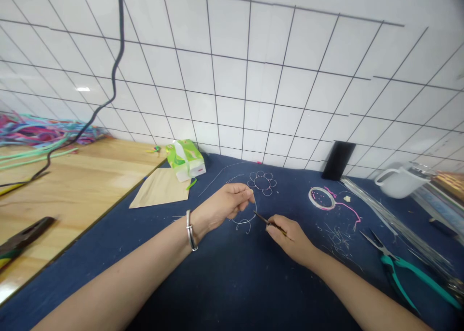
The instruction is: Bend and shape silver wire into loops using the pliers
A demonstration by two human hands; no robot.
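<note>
My left hand (226,204) pinches a thin silver wire loop (245,220) just above the dark blue cloth (203,282). A metal bangle (191,231) sits on that wrist. My right hand (290,237) is closed on a thin dark tool (266,221) whose tip points at the loop. Just beyond lies a finished wire flower (261,182) with several petals.
A roll of clear tape (321,197) with pink wire lies right. Teal pliers (398,266) and wire offcuts (339,237) sit near my right arm. A green tissue pack (185,159) and brown paper (159,188) lie left. The wooden table (72,176) holds coloured cords (39,130) and dark pliers (21,237). A white jug (402,181) stands far right.
</note>
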